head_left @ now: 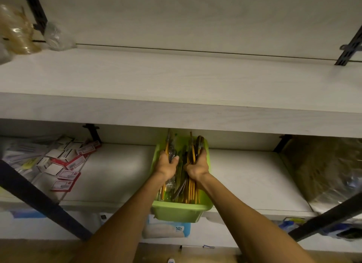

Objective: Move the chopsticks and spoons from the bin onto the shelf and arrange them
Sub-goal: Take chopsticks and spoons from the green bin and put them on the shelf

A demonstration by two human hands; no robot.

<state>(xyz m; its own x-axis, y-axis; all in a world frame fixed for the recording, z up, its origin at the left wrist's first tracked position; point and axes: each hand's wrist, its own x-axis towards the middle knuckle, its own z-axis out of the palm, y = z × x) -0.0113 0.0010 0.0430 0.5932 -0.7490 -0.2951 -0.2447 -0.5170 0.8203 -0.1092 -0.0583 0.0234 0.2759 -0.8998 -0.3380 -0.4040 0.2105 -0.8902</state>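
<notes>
A green plastic bin (177, 211) stands on the lower shelf (121, 172), its front end hanging over the shelf's edge. Inside lie several yellow-wrapped chopsticks (191, 190) and dark spoons in clear wrap (180, 188). My left hand (167, 165) is in the bin's left half and grips a bundle of wrapped chopsticks and spoons. In the right half, my right hand (196, 168) grips a bundle of chopsticks and dark spoons whose ends stick up past the fingers. The wide pale upper shelf (176, 80) runs above the bin.
Red-and-white small boxes (62, 164) are piled on the lower shelf's left. A large clear-wrapped bundle (329, 174) fills its right end. Clear plastic items (23, 35) sit at the upper shelf's far left. Black brackets (346, 51) hold the shelves. Packaged goods (168, 228) lie below.
</notes>
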